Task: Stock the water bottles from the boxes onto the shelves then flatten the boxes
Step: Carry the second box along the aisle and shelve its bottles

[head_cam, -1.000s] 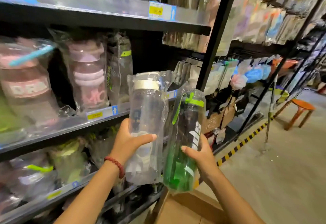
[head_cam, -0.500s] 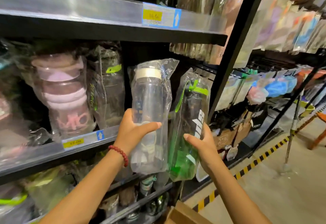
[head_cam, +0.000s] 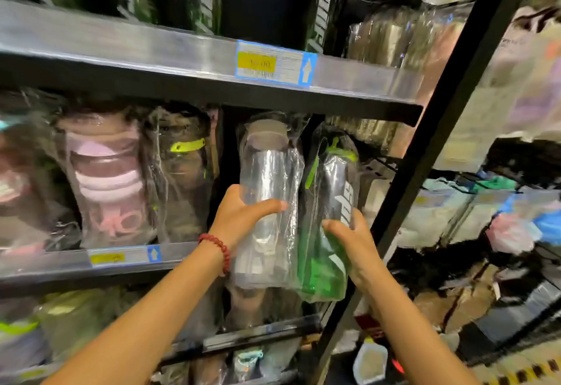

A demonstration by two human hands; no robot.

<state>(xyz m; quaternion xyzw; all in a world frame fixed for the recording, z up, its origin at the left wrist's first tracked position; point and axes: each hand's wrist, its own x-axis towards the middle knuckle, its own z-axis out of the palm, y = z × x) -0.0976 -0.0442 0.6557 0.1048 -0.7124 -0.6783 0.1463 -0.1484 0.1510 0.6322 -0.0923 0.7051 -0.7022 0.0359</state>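
Left hand grips the clear bottle, right hand the green bottle, both at the middle shelf opening; light, rigid, slippery-bagged, best held mid-body

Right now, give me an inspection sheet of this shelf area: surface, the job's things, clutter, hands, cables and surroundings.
Surface: middle shelf with a yellow price tag on its edge; a gap at its right end.
Job's things: clear bottle and green bottle, both in plastic sleeves, upright side by side in front of that gap, bases not yet on the shelf.
Clutter: pink bottle and dark bottle, bagged, stand on the shelf to the left.
Hands: left hand grips the clear bottle; right hand grips the green bottle.
Cables: nothing seen.
Surroundings: upper shelf with dark bottles, black upright post, blurred bagged goods beyond it on the right.
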